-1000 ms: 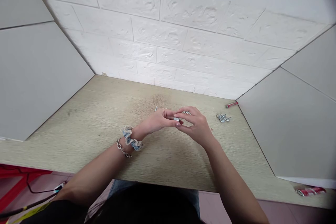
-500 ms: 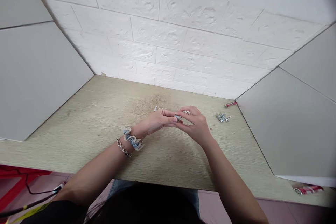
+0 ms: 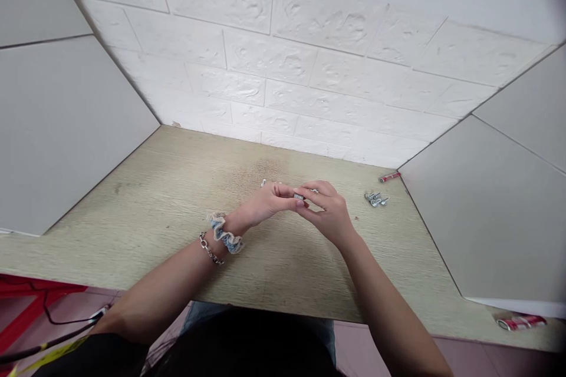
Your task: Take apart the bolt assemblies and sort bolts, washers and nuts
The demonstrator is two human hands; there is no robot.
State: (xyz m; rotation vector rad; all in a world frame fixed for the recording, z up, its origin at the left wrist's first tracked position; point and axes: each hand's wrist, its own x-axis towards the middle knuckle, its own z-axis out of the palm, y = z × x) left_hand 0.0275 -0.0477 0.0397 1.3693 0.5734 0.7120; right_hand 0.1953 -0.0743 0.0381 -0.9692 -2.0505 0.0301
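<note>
Above the middle of the table, my left hand and my right hand meet at the fingertips. Both pinch a small silver, ridged metal piece, which looks threaded; the fingers cover most of it. Just behind the left hand a bit of silver hardware shows, the rest hidden by the fingers. Another small metal part peeks out by the right fingers; whether it is held or lying on the table I cannot tell. To the right lies a small pile of silver screws.
The wooden table ends at a white brick-patterned wall. Grey panels stand at left and right. One red cylinder lies by the right panel's back corner, another at the front right edge.
The fingers have shifted slightly around the ridged metal piece, which has turned a little in the pinch. The view has moved slightly; the screws lie as before.
</note>
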